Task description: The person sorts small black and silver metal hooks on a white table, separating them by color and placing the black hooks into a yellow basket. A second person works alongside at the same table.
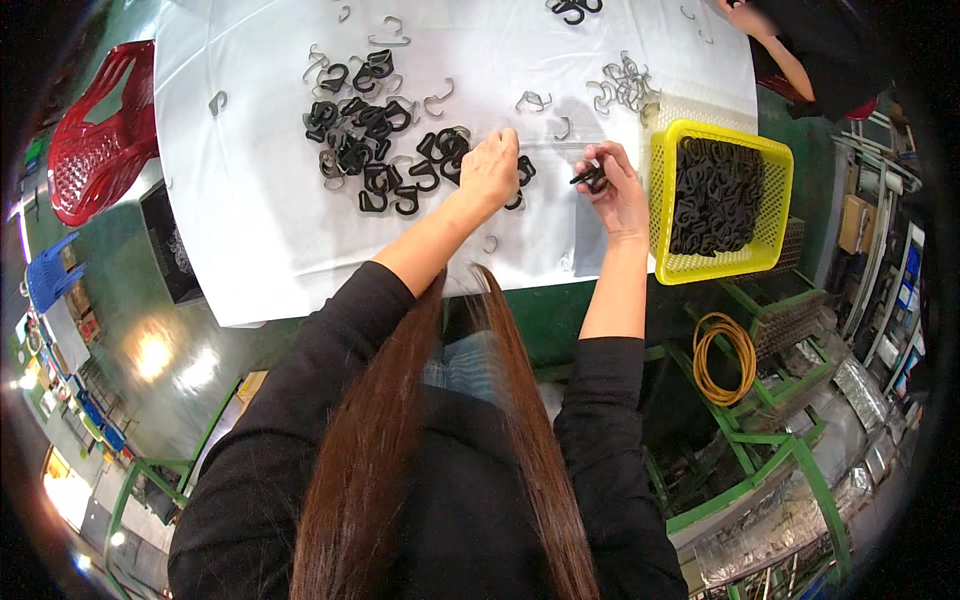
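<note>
Black hook (588, 178) pinched in right hand (618, 190)

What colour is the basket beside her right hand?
Yellow basket, clearest in the head view.

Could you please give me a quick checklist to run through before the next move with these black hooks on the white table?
1. Right hand grips a black hook: ok, it sits between the fingertips.
2. Left hand steady at the pile of black and grey hooks: ok, it rests on the table by the pile; what it holds, cannot tell.
3. Yellow basket within reach: ok, just right of the right hand.
4. Room in the basket: ok, the black parts lie below the rim.
5. Other person's arm clear: ok, at the far corner.
</note>
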The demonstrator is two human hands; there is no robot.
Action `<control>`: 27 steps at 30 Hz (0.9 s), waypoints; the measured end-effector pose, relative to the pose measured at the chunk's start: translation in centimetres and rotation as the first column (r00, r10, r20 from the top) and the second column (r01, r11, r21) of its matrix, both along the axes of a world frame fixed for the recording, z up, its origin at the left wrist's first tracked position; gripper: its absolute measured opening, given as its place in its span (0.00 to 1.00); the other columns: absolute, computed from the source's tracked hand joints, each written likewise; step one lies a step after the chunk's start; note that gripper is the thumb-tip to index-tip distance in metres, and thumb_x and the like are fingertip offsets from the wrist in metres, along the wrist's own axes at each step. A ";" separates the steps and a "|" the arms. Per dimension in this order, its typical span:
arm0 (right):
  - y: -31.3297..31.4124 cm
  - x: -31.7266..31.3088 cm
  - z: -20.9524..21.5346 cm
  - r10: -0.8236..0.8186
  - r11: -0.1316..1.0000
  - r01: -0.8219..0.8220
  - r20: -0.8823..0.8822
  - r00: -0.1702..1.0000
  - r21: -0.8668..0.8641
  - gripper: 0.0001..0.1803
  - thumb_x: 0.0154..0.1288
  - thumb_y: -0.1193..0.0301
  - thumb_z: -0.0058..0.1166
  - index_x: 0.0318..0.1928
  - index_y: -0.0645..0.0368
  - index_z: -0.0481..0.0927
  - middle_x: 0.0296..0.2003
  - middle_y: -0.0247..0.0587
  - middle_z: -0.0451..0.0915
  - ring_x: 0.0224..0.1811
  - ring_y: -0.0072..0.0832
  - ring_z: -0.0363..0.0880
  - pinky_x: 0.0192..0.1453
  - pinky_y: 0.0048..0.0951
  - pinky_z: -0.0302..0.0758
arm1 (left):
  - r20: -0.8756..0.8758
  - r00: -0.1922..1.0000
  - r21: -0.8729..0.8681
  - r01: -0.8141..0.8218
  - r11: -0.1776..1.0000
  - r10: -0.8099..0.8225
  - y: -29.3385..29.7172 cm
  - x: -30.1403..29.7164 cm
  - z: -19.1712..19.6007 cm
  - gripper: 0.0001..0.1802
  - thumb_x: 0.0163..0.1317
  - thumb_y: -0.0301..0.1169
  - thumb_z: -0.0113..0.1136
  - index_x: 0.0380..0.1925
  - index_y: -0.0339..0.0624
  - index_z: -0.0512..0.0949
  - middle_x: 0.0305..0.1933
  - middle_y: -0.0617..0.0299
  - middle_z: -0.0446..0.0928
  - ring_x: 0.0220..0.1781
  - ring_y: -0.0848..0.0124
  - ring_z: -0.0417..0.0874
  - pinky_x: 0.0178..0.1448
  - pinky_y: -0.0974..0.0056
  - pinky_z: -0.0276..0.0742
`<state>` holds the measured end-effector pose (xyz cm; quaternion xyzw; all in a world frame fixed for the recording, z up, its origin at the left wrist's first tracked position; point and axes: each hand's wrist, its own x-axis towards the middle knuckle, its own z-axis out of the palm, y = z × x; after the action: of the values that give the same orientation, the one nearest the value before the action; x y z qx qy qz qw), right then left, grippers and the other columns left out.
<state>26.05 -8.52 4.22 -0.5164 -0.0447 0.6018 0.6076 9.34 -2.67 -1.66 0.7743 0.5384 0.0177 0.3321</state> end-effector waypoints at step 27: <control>9.1 -14.4 -5.5 0.661 0.691 -0.384 0.750 -0.005 -0.612 0.20 0.47 0.58 0.67 0.38 0.57 0.82 0.31 0.43 0.83 0.36 0.37 0.82 0.41 0.38 0.76 | 0.415 0.504 -0.873 -0.015 0.488 0.757 7.9 -19.0 5.1 0.13 0.61 0.40 0.60 0.39 0.43 0.76 0.33 0.66 0.77 0.33 0.75 0.80 0.36 0.66 0.82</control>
<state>11.69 0.63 -1.28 -0.7744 -0.5209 0.3417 0.1105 -9.65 5.21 3.39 0.2898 0.4692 0.1942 0.8113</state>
